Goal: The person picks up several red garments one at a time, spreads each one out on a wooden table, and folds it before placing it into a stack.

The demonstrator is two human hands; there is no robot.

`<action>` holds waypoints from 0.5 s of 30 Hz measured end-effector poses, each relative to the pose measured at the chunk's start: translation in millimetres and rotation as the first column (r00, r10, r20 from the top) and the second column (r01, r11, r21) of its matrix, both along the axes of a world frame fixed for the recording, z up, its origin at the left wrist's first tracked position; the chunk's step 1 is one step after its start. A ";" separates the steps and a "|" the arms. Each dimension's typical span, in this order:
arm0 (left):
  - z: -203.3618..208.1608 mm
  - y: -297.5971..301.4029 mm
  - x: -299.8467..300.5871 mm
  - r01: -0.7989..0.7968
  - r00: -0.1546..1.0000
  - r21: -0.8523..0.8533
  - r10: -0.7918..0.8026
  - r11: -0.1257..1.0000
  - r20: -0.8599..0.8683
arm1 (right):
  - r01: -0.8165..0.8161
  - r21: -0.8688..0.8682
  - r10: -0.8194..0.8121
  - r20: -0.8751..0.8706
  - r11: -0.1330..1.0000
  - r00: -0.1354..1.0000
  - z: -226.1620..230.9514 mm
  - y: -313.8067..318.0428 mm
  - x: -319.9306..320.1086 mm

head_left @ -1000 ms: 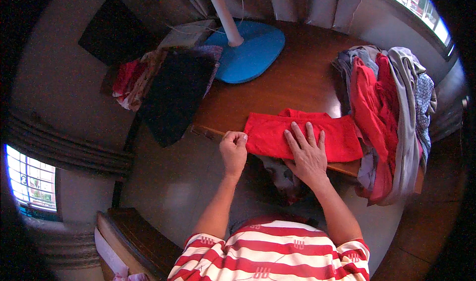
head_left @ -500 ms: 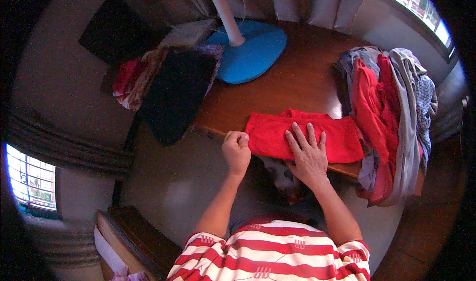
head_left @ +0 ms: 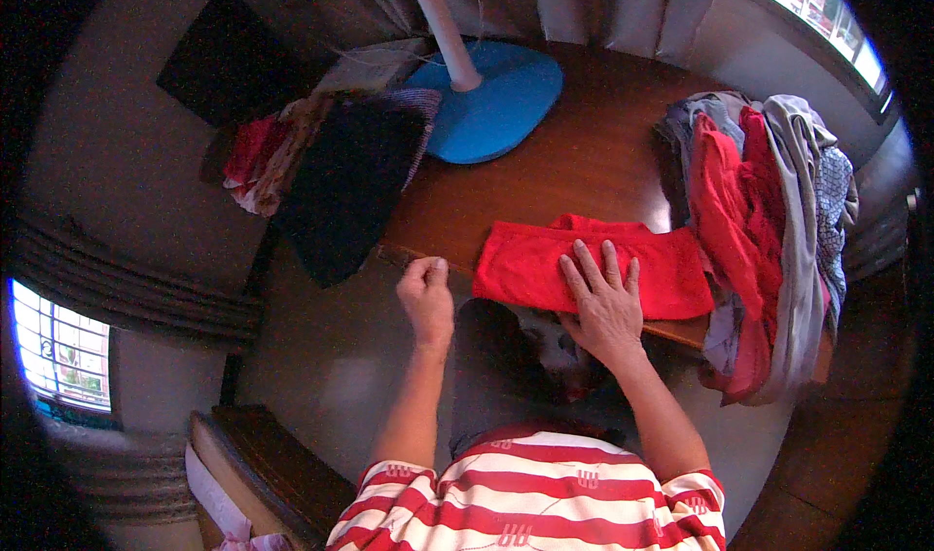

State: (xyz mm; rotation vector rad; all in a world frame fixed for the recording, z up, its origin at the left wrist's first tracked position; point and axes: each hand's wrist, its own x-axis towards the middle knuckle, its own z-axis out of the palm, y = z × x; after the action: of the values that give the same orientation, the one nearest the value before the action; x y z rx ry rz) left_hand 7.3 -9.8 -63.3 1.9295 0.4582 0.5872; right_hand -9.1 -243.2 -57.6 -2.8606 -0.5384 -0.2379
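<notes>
A folded red cloth [head_left: 506, 267] lies at the front edge of the wooden table [head_left: 593, 152], its near side slightly over the edge. My right hand [head_left: 605, 303] rests flat on its middle, fingers spread and pressing down. Off the cloth's left end, beside the table's front edge, my left hand [head_left: 426, 303] is closed with its fingers curled in. No object shows in it. A fold of the cloth sticks out a little along its far side.
To the right, a heap of clothes [head_left: 796, 181] in red, grey and patterned fabric hangs over the table's edge. At left a black garment [head_left: 341, 181] drapes over the corner near other folded clothes [head_left: 258, 167]. A blue stand base [head_left: 516, 99] with a white pole [head_left: 440, 21] stands behind.
My left hand has left the cloth's left edge and moved left, still closed. The cloth's left end lies slightly further left. My right hand has stayed in place.
</notes>
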 end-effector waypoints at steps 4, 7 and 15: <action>-13.7 41.3 -6.4 -0.163 0.975 0.019 0.164 0.986 -0.151 | 0.009 0.001 -0.009 -0.008 1.000 1.000 -1.1 -2.4 0.0; -34.6 78.1 -23.7 -0.179 0.917 0.154 0.221 0.972 -0.331 | 0.008 0.014 -0.008 0.011 1.000 1.000 -1.8 -2.2 -0.5; -124.2 156.1 -80.0 -0.254 0.846 0.701 0.505 0.667 -0.174 | 0.003 0.036 -0.004 0.037 0.999 0.999 -2.1 -3.4 -0.3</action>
State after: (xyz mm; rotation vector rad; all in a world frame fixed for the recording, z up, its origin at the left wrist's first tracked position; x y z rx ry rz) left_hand -72.7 146.3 -187.5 2.6719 1.0309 0.7393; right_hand -9.4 -246.7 -59.7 -2.8281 -0.5305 -0.2981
